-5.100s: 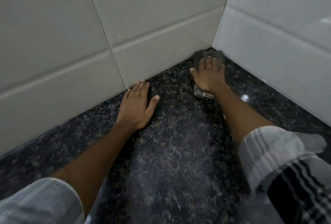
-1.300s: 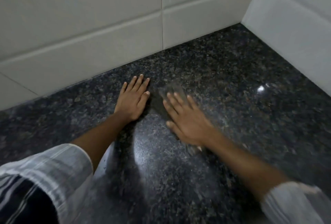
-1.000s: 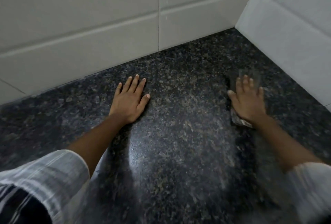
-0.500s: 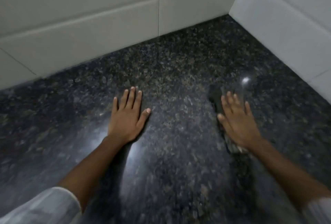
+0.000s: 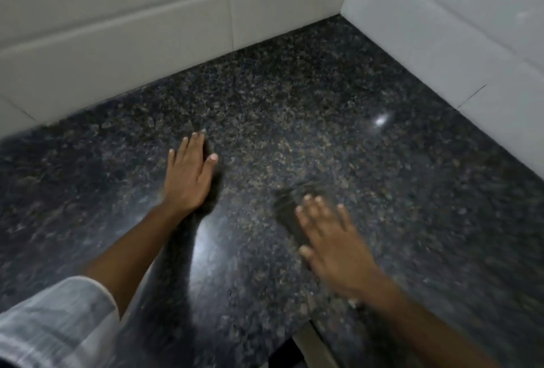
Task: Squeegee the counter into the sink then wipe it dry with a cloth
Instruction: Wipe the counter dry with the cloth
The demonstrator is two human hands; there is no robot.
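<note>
The dark speckled granite counter [image 5: 294, 96] fills the view and ends in a corner of white tiled walls. My left hand [image 5: 188, 173] lies flat on the stone, palm down, fingers together, holding nothing. My right hand [image 5: 332, 244] is blurred with motion and presses flat on a dark grey cloth [image 5: 290, 211]. Only the cloth's far left part shows beyond my fingers; the rest is hidden under my palm. No squeegee or sink is in view.
White tiled walls [image 5: 141, 31] stand along the back and the right side [image 5: 441, 29], meeting at the far corner. The counter's front edge [image 5: 306, 335] shows at the bottom, with a dark gap below it. A light glare [image 5: 381, 120] sits on the stone.
My right hand has dragged the cloth from the right-hand wall toward me and to the left. My left hand stays planted flat. The view has tilted down, showing the counter's front edge.
</note>
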